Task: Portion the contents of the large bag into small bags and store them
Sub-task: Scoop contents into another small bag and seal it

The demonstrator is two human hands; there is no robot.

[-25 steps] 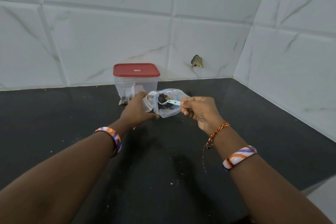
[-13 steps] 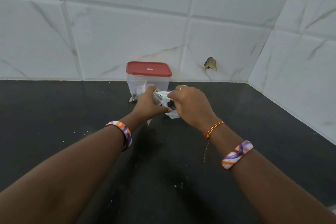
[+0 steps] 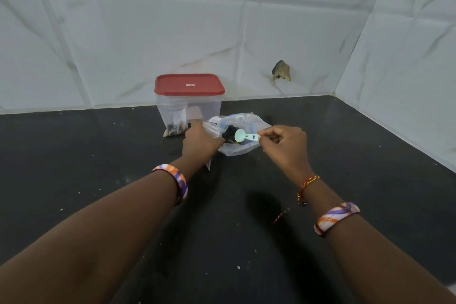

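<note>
With the large bag (image 3: 240, 145) slumped open on the counter (image 3: 98, 180), a small bag (image 3: 209, 131) pinched in the left hand (image 3: 199, 142) and the spoon (image 3: 245, 136) gripped by the right hand (image 3: 283, 142), stuff could easily get spilled if either floppy bag gets nudged.
</note>
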